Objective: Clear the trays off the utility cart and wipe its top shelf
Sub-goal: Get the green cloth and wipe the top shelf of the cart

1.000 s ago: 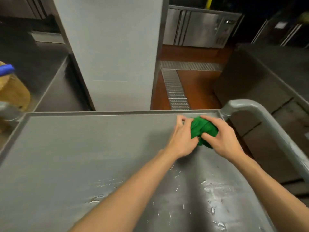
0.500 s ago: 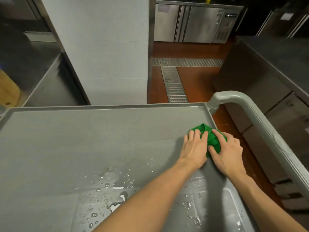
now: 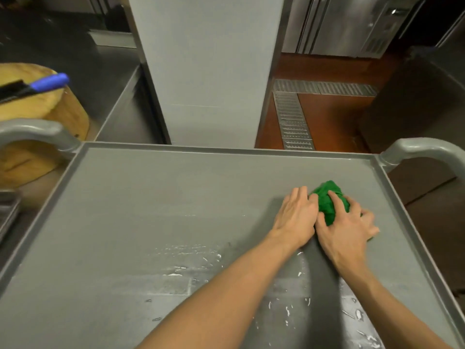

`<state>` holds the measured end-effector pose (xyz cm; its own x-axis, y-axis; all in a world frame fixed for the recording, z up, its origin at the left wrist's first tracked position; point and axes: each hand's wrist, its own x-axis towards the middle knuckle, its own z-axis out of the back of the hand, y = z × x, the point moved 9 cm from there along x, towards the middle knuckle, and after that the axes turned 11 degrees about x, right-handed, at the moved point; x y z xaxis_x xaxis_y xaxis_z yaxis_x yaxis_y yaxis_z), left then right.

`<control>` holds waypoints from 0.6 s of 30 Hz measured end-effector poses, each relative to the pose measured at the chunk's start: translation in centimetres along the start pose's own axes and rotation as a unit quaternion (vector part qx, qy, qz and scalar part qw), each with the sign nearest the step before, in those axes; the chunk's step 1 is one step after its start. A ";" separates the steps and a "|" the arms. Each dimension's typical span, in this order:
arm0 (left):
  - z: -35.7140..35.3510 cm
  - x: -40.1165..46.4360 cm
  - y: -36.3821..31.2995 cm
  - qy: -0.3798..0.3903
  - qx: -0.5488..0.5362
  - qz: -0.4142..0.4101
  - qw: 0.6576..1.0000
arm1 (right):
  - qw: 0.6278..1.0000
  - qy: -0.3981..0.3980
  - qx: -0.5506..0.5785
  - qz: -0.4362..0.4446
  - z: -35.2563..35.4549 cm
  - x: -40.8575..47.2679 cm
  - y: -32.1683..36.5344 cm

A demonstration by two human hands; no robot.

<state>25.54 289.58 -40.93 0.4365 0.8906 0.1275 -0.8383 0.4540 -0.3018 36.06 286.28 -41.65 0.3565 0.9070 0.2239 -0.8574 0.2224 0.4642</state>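
Note:
The grey top shelf of the utility cart (image 3: 151,210) fills the lower part of the view, with wet streaks and droplets near me. A bunched green cloth (image 3: 328,201) lies on the shelf at its right side. My left hand (image 3: 295,215) presses on the cloth's left edge with its fingers flat. My right hand (image 3: 348,229) lies over the cloth's near right part and presses it down. No trays stand on the shelf.
Grey cart handles curve up at the far left corner (image 3: 37,132) and far right corner (image 3: 425,149). A wooden chopping block (image 3: 37,117) with a blue-handled brush (image 3: 35,85) stands at left. Stacked metal trays (image 3: 7,210) sit at the left edge. A white pillar (image 3: 206,71) stands ahead.
Both hands slid the green cloth from the far right corner toward me, then a little leftward along the shelf's right side. The view swung so that the left handle and chopping block appear.

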 end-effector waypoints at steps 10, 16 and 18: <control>8.5 -12.5 22.7 -0.029 0.072 0.145 0.986 | 0.987 0.074 0.077 0.123 -10.9 -8.0 23.7; 13.9 -20.8 33.2 -0.035 0.168 0.215 0.961 | 0.971 0.138 0.105 0.164 -15.5 -13.7 35.9; 15.3 -23.2 35.6 -0.039 0.196 0.238 0.950 | 0.960 0.176 0.134 0.170 -16.6 -15.4 38.9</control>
<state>-19.40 285.45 -40.20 -0.0363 0.9896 0.1395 -0.9987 -0.0410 0.0308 -8.92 286.84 -41.27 -0.1146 0.9862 0.1194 -0.7583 -0.1644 0.6309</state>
